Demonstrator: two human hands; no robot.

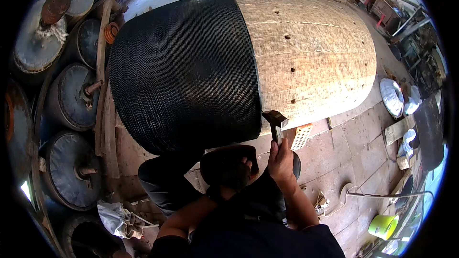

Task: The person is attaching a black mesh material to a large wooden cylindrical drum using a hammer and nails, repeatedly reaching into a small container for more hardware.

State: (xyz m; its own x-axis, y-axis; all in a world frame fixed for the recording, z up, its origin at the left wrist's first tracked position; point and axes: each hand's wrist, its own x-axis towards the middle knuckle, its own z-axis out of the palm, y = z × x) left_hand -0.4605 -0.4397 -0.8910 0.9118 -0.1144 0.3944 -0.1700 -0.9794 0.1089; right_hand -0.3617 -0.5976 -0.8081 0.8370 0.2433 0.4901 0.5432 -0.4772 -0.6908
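Observation:
A big drum lies on its side ahead of me. Its left part is wrapped in tightly packed black toothed wire [186, 62]; the right part is bare pale wood [315, 52] with several small dark holes. My right hand [282, 162] grips a hammer [277, 131] by its handle. The hammer's head is at the lower right edge of the black wrapping, seemingly against it. My left hand [235, 174] is low between my knees, in deep shadow over a dark brown rounded object [215, 162]. Its fingers look curled, and what they hold is hidden.
Several dark round rollers [74, 169] with end shafts line the left side, beside a wooden plank [103, 67]. A perforated brick [302, 136] stands under the drum. At right are a white coil [391, 97], a yellow-green bucket [383, 227] and a bent metal rod [382, 195].

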